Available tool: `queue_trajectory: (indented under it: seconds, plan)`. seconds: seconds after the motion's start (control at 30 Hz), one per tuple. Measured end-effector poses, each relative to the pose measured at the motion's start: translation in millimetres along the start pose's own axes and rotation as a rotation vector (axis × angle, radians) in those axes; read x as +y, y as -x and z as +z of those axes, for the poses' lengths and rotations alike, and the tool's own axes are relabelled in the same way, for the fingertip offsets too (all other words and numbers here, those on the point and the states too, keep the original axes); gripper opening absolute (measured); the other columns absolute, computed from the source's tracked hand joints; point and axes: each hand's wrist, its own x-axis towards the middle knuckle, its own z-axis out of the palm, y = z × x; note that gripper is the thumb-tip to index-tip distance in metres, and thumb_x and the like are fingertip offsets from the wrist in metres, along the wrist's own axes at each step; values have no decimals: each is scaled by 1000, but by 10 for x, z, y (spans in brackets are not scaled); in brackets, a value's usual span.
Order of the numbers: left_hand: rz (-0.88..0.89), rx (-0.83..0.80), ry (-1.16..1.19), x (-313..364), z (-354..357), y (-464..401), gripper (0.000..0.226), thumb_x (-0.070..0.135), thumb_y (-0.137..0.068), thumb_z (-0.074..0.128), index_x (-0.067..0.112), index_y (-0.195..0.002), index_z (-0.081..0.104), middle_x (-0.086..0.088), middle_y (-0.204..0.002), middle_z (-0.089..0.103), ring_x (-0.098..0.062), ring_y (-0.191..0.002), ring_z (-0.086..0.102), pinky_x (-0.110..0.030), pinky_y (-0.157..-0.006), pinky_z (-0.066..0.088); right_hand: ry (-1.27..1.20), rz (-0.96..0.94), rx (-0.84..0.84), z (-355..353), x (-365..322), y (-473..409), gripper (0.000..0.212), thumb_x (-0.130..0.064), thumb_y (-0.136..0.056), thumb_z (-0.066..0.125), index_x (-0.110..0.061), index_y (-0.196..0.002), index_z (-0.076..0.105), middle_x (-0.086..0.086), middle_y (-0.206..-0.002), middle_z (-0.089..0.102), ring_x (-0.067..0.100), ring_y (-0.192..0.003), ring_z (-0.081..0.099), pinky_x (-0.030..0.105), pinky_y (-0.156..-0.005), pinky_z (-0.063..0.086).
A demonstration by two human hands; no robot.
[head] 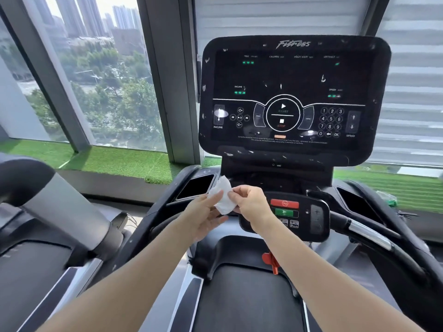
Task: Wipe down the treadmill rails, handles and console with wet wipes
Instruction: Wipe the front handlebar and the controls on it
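A white wet wipe (223,195) is held in front of me between both hands, above the treadmill's lower control panel (297,212). My left hand (203,214) grips its left side and my right hand (249,202) pinches its right edge. The big black console (292,92) stands upright behind them, with white smears and specks on its frame and screen. A chrome-tipped right handle (369,233) and a black left handle (163,221) curve out from the panel.
A red safety clip (272,261) hangs below the panel over the black belt (247,300). A second treadmill (43,212) stands at the left. A green packet (388,198) lies on the ledge at the right. Windows and artificial grass are behind.
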Motion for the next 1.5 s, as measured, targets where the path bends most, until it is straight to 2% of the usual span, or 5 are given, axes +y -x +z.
queue_trajectory:
  seconds: [0.13,0.27,0.57,0.87,1.5]
  plan:
    - [109,154,-35,-21,-30,-233,10,15,-96,54,7,-100,56,-12,-96,60,-22,-83,58,-35,-76,50,250,-111,48,-49,-22,-43,13,-8,-91,59,-6,-92,71,2,-85,67,13,-79,59,28,-81,50]
    - [462,377,-953,60,-287,-475,6,12,-93,50,8,-90,46,-6,-87,50,-25,-81,48,-28,-68,32,584,-200,221,-260,-122,-54,21,-8,-91,53,-9,-98,73,1,-93,71,12,-81,60,19,-75,44]
    - [911,-159,-1577,-15,-85,-692,22,3,-90,44,16,-103,55,-3,-97,50,-21,-79,44,-36,-59,36,834,-279,363,-202,12,37,22,-7,-92,49,-9,-97,70,5,-101,64,22,-96,60,39,-82,50]
    - [927,-373,-1379,-8,-375,-670,29,40,-95,51,15,-100,66,9,-101,58,-9,-84,54,-25,-72,44,907,-218,397,-81,0,83,22,-8,-92,48,-9,-99,69,4,-105,61,20,-101,56,38,-81,49]
    - [684,-83,-1293,29,-51,-743,9,11,-86,62,17,-86,68,2,-88,60,-21,-82,57,-33,-72,45,977,-231,391,-54,78,-22,22,-3,-89,51,-5,-102,69,5,-105,56,20,-97,54,29,-79,47]
